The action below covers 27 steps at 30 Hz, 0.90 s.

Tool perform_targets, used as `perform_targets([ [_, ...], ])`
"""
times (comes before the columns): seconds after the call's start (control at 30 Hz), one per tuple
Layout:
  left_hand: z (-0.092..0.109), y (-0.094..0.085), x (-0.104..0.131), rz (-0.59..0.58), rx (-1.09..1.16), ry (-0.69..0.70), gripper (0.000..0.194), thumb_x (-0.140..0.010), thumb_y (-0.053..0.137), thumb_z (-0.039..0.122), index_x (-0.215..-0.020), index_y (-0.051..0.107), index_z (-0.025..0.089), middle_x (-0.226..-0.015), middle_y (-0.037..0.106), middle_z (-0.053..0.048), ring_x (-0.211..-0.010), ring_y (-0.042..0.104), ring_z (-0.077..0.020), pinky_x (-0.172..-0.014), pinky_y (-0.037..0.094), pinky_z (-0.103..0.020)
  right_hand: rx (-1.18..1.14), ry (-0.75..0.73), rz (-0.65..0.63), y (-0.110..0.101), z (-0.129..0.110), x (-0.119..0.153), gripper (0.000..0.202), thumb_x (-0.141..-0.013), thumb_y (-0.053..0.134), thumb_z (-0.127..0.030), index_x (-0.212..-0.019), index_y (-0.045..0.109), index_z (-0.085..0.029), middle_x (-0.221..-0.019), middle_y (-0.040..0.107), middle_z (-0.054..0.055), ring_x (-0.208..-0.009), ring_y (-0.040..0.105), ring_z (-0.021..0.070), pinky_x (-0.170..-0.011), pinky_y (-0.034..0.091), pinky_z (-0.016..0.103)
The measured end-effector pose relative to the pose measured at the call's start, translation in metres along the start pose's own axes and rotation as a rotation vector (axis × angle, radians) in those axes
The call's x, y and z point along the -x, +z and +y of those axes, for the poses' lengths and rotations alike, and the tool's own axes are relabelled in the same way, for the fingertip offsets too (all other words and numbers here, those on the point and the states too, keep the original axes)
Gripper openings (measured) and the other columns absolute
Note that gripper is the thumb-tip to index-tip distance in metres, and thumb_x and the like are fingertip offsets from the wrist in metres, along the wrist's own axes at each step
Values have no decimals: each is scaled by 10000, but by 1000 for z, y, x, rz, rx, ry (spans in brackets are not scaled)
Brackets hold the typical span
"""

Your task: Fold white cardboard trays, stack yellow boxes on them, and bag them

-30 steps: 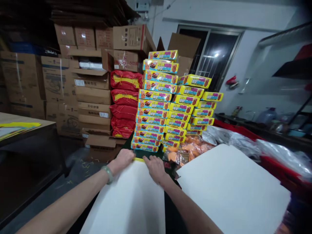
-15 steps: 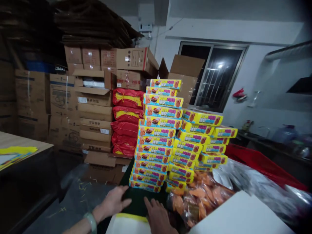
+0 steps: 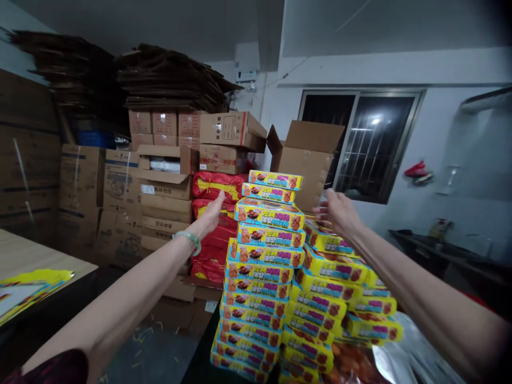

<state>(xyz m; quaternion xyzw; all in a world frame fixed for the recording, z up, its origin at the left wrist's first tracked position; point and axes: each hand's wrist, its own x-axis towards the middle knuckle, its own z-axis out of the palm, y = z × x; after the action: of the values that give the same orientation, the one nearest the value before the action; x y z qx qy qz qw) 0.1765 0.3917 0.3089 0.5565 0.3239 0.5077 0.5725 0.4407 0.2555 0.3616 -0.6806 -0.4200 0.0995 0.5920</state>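
A tall stack of yellow and blue printed boxes (image 3: pixel 256 290) rises in the middle of the head view. My left hand (image 3: pixel 210 216), with a pale green bangle on its wrist, is raised at the left of the upper boxes, apart from them, thumb up and holding nothing. On the other side, my right hand (image 3: pixel 340 210) is lifted above a second, lower stack of the same boxes (image 3: pixel 316 298); its fingers are stretched inward and somewhat blurred, with nothing in them. Between the hands stand the topmost boxes (image 3: pixel 276 180).
Wrapped orange-brown pieces (image 3: pixel 352 362) and silvery plastic bags (image 3: pixel 424 352) lie at lower right. Behind are red bundles (image 3: pixel 216 234), cardboard cartons (image 3: pixel 168 208) and an open carton (image 3: pixel 308 165). Yellow-edged printed sheets (image 3: pixel 36 290) lie on a wooden table (image 3: pixel 48 256) at left.
Both hands have risen from low in front of the stack, beside a white yellow-edged piece, to either side of its upper part. The view has tilted up.
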Motion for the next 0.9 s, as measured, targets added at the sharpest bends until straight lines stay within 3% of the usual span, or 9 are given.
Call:
perform_targets([
  [0.13, 13, 9, -38, 38, -32, -4, 713, -799, 280, 700, -1281, 384, 184, -1147, 483, -146, -622, 526, -137, -501, 433, -247, 49, 108, -89, 0, -14, -50, 678, -851, 17, -600, -1360, 117, -164, -1070, 479, 188, -748, 616, 202, -545, 500, 335],
  [0.23, 19, 16, -62, -18, -48, -53, 801, -755, 212, 758, -1343, 283, 220, -1179, 474, -172, -675, 574, -201, -559, 466, -329, 117, 227, -189, 8, -14, -82, 880, -744, -167, -684, -1388, 33, -119, -1044, 503, 220, -759, 609, 240, -517, 482, 379],
  [0.4, 26, 40, -94, -109, 5, -98, 833, -726, 166, 790, -1340, 263, 235, -1179, 501, -175, -748, 614, -257, -650, 484, -419, 271, 217, -322, 37, -6, -116, 950, -702, -217, -688, -1381, 162, -142, -1081, 514, 237, -838, 596, 263, -579, 475, 438],
  [0.5, 24, 55, -111, -199, 50, -131, 798, -757, 158, 764, -1298, 333, 204, -1112, 571, -158, -803, 623, -277, -682, 491, -429, 164, 346, -335, 50, -1, -125, 1024, -652, -135, -786, -1332, 287, -148, -1083, 531, 240, -822, 593, 282, -632, 457, 490],
  [0.63, 16, 64, -124, -425, 103, -41, 779, -773, 156, 750, -1145, 490, 152, -995, 648, -139, -848, 625, -271, -744, 495, -419, 30, 423, -456, 49, 2, -127, 997, -640, -93, -819, -1205, 404, -165, -1005, 578, 211, -779, 595, 282, -670, 433, 506],
  [0.77, 16, 67, -119, -509, 122, 16, 776, -797, 140, 723, -1114, 512, 121, -1002, 653, -155, -880, 624, -261, -809, 477, -429, 20, 337, -584, 43, 5, -124, 932, -671, -140, -770, -1124, 426, -185, -914, 608, 158, -709, 598, 242, -660, 446, 443],
  [0.9, 24, 72, -103, -555, 98, 40, 792, -827, 77, 685, -1156, 501, 103, -1003, 654, -160, -931, 611, -262, -832, 461, -432, 16, 216, -607, 43, 4, -118, 903, -690, -162, -734, -1125, 416, -195, -850, 616, 123, -659, 587, 219, -657, 454, 414],
])
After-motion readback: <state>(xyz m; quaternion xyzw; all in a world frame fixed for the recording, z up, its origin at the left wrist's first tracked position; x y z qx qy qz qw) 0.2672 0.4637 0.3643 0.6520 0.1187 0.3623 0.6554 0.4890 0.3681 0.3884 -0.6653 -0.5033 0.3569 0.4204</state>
